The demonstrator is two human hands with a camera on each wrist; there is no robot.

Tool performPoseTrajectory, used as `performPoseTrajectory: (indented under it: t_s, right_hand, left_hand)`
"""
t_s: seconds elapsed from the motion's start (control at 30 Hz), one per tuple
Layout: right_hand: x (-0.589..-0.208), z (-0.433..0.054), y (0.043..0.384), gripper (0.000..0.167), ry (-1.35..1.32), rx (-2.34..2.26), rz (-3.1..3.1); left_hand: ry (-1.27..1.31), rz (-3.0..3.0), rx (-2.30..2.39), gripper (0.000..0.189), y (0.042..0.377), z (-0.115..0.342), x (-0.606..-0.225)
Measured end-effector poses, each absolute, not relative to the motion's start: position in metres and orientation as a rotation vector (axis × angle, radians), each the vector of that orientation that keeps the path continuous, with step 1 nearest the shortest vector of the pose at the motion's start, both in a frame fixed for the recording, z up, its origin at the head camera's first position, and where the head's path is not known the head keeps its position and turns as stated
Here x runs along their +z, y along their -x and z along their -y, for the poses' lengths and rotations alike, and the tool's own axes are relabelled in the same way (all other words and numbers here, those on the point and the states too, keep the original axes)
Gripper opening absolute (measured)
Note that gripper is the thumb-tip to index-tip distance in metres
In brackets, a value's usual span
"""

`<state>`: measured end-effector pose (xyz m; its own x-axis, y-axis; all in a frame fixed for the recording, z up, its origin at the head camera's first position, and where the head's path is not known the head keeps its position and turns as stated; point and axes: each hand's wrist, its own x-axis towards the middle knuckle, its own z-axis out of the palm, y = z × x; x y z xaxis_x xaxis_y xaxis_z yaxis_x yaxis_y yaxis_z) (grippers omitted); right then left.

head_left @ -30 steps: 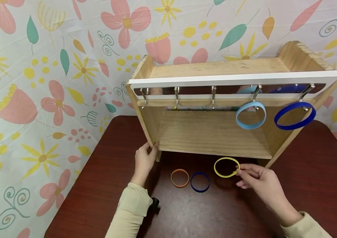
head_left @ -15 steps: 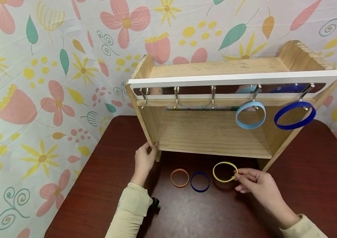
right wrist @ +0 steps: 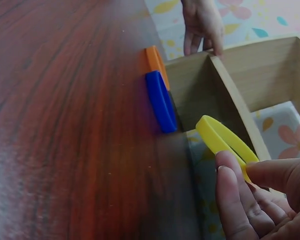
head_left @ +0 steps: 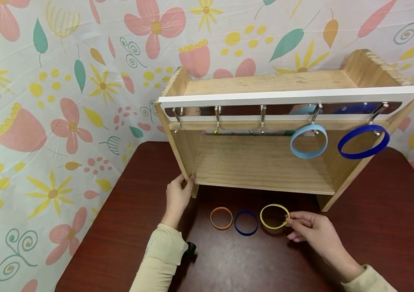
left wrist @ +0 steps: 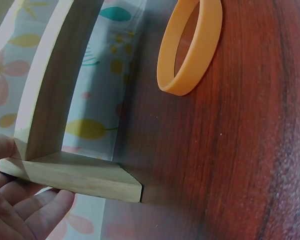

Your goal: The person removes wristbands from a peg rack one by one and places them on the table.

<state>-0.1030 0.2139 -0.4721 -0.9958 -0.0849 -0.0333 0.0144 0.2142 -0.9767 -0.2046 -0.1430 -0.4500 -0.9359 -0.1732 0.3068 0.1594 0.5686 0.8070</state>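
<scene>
Between thumb and fingers my right hand (head_left: 314, 232) pinches a yellow silicone wristband (right wrist: 224, 136) by its right edge, low over the table in front of the shelf. My left hand (head_left: 178, 195) grips the lower left side of the wooden shelf (left wrist: 42, 95), thumb on the inside and fingers behind the side panel. On the table between the hands lie an orange wristband (head_left: 221, 218) and a dark blue wristband (head_left: 246, 223), side by side. Two more bands hang from the hook rail: a light blue wristband (head_left: 309, 141) and a wider blue wristband (head_left: 363, 142).
The metal hook rail (head_left: 236, 111) runs along the white front strip; its three left hooks carry no bands. Dark reddish-brown table (head_left: 126, 227) lies under everything. A flower-print cloth (head_left: 64, 81) stands behind and to the left. The left wrist wears a small black device (head_left: 190, 249).
My right hand has moved down and slightly left with the yellow wristband, toward the dark blue wristband. The left hand stays in place on the shelf.
</scene>
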Motion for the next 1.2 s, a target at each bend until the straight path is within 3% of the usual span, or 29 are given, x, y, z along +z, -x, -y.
performPoseTrajectory:
  t_s: [1.2]
  right_hand:
    - [-0.492, -0.208, 0.106, 0.032, 0.033, -1.69, -2.405]
  left_hand:
    - [0.0, 2.454, -1.323, 0.022, 0.205, 0.144, -0.451]
